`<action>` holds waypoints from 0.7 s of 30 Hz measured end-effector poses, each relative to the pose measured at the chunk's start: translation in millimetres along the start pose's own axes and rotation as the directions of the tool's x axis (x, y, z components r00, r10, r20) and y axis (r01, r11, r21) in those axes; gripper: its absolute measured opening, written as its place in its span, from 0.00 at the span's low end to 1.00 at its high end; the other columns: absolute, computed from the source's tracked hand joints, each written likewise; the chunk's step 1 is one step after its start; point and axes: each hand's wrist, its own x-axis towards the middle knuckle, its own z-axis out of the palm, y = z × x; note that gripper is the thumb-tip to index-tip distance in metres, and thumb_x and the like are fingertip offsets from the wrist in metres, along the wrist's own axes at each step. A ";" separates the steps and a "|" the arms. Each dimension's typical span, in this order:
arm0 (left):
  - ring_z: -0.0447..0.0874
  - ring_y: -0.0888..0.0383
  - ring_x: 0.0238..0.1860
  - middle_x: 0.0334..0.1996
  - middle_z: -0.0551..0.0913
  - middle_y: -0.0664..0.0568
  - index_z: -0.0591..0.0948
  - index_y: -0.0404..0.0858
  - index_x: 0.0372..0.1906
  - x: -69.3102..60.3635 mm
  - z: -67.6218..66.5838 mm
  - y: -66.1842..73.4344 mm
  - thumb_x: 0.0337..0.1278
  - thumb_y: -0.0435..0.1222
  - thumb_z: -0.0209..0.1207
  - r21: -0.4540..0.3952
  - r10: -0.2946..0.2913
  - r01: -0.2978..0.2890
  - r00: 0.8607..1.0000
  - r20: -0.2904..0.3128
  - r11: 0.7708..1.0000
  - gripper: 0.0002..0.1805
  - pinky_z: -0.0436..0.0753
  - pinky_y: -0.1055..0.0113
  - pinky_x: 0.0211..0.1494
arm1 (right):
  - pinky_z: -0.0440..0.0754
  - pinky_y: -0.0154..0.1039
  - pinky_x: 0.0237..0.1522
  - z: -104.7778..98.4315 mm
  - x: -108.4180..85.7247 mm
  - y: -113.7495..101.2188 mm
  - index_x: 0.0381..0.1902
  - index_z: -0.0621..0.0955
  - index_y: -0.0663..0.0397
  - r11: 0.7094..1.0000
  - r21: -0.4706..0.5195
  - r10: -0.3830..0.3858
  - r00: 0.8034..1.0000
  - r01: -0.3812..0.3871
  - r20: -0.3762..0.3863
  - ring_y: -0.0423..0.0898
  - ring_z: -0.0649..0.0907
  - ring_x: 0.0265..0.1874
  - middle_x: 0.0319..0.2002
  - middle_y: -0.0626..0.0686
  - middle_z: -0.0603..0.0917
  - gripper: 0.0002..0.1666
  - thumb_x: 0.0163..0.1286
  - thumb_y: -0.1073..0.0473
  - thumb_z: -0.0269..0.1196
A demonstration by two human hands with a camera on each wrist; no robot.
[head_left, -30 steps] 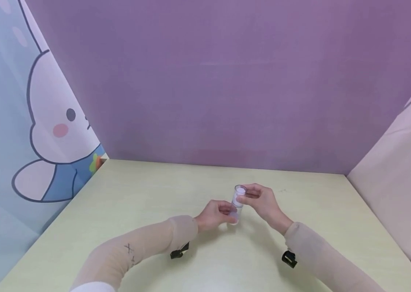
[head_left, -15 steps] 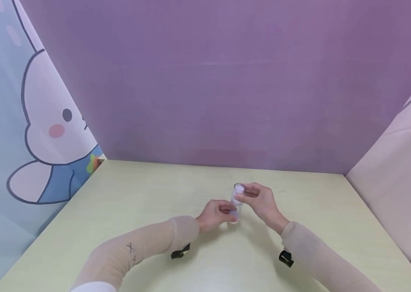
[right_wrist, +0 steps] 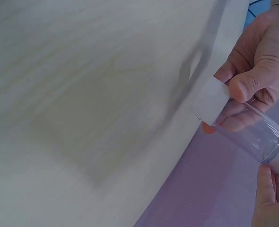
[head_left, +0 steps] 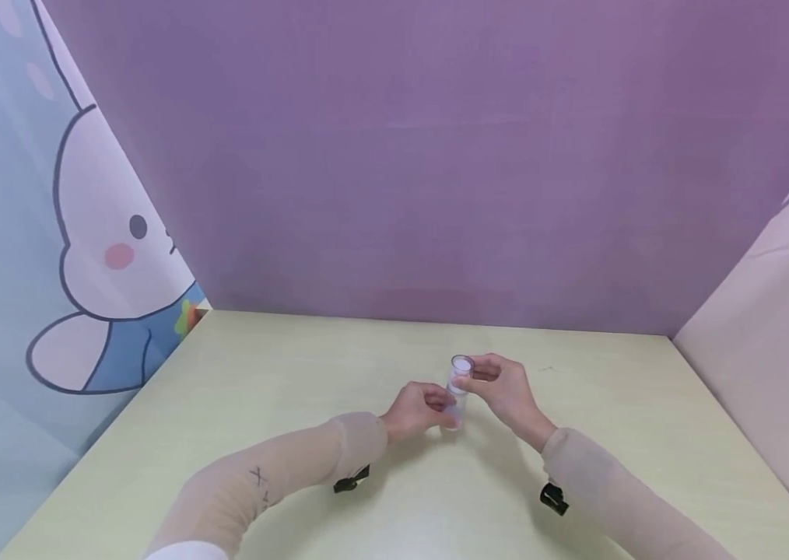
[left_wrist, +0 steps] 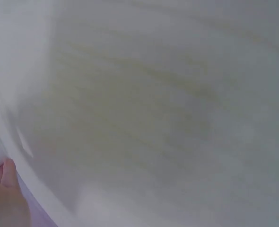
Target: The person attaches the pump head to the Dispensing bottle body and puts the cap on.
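Note:
A clear cylindrical container [head_left: 459, 386] with white at both ends stands slightly tilted between the two hands, above the pale table. My left hand [head_left: 419, 411] pinches its lower end between thumb and fingers. In the right wrist view that end is a plain white cap [right_wrist: 213, 100], with the left thumb lying across its edge. Higher up, my right hand [head_left: 504, 386] grips the upper section, thumb in front and fingers behind. A seam crosses the clear wall [right_wrist: 248, 132] close to the right fingers. Only a corner of the left hand [left_wrist: 7, 203] enters the left wrist view, beside a white surface.
The pale wood-grain table [head_left: 282, 365] extends around both hands. A purple panel [head_left: 394, 171] rises behind it. Printed cloths hang at the left [head_left: 9, 257] and right [head_left: 780, 311]. Black straps [head_left: 554, 498] show below the sleeves.
Both hands keep their hold on the container and stay nearly in place. The head view has shifted slightly; any turning of the container is too small to tell.

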 end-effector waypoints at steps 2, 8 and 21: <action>0.83 0.56 0.43 0.39 0.85 0.48 0.82 0.36 0.40 0.5 0.6 0.9 0.38 0.32 0.70 0.014 -0.010 0.010 1.000 0.005 1.000 0.18 0.79 0.65 0.48 | 0.78 0.40 0.47 -0.5 0.5 2.2 0.48 0.78 0.60 1.000 0.003 -0.001 1.000 0.001 0.003 0.50 0.83 0.45 0.45 0.59 0.83 0.28 0.51 0.54 0.70; 0.83 0.56 0.43 0.38 0.85 0.48 0.82 0.36 0.39 4.9 1.8 -1.1 0.37 0.32 0.70 0.042 -0.013 0.012 1.000 0.023 0.999 0.17 0.79 0.65 0.48 | 0.78 0.42 0.48 -0.2 0.3 5.1 0.50 0.78 0.60 1.000 0.000 -0.003 1.000 0.003 0.016 0.52 0.81 0.47 0.46 0.59 0.83 0.28 0.51 0.56 0.70; 0.82 0.54 0.42 0.38 0.84 0.45 0.80 0.32 0.39 15.6 -1.0 -5.9 0.35 0.27 0.69 0.051 0.010 -0.011 1.000 0.019 0.999 0.18 0.78 0.65 0.48 | 0.77 0.43 0.51 5.2 4.8 5.5 0.51 0.76 0.62 0.999 0.007 -0.041 0.998 0.040 0.046 0.55 0.79 0.51 0.49 0.61 0.81 0.27 0.54 0.58 0.68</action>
